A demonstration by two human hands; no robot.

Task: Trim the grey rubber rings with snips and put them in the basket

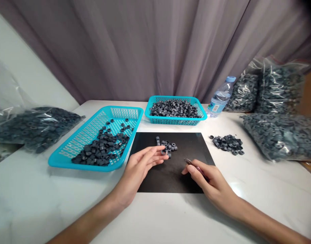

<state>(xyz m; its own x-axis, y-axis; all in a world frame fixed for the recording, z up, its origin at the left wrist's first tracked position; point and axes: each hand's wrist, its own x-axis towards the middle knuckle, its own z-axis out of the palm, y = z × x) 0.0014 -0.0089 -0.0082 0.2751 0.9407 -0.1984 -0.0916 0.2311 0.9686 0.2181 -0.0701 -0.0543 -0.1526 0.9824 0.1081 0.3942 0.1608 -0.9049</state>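
Observation:
My left hand (142, 161) is over the black mat (155, 179), its fingertips closed on a small grey plastic ring (164, 152). Right beside those fingertips lies a small heap of similar grey rings (173, 147) on the mat. Over the mat's right side, my right hand (206, 176) grips a slim, dark reddish pen-like tool (199, 169). Its narrow tip points up and left toward the left hand, apart from the ring. The exact kind of tool cannot be made out.
A blue basket (56, 162) holding grey rings stands left, and a fuller blue basket (175, 121) stands behind the mat. A loose ring pile (227, 144) lies right. A water bottle (220, 98) and filled plastic bags (282, 135), (43, 125) stand around the white table (168, 217).

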